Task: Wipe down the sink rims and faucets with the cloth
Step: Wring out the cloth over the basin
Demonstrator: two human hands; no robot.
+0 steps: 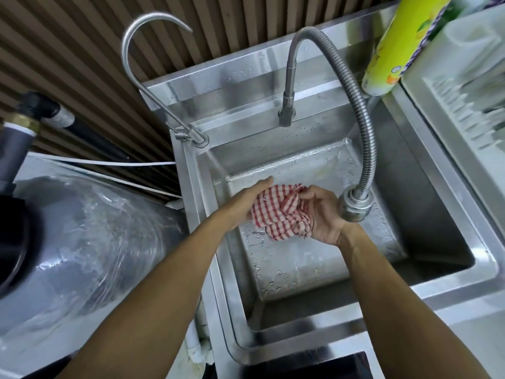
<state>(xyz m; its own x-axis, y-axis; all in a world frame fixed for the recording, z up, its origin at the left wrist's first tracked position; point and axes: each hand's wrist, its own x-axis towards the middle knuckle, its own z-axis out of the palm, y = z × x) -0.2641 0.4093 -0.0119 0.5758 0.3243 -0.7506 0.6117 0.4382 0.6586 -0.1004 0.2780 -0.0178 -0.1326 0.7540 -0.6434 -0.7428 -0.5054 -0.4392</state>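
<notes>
Over the wet steel sink basin [300, 269] I hold a red-and-white checked cloth [281, 212] between both hands. My left hand [246, 203] lies along the cloth's left side, fingers stretched out, its thumb hidden under the cloth. My right hand [322, 214] grips the bunched right side, fingers curled into the fabric. A flexible ribbed faucet [363, 138] arches from the back rim, and its spray head [352, 206] hangs just right of my right hand. A thin gooseneck faucet [131, 64] rises at the sink's back left corner.
The sink rim [191, 187] runs along the left and front. A yellow-green bottle [401, 42] stands at the back right, beside a white dish rack [464, 105]. A large clear water jug [82, 242] and dark pipes [32, 119] stand left of the sink.
</notes>
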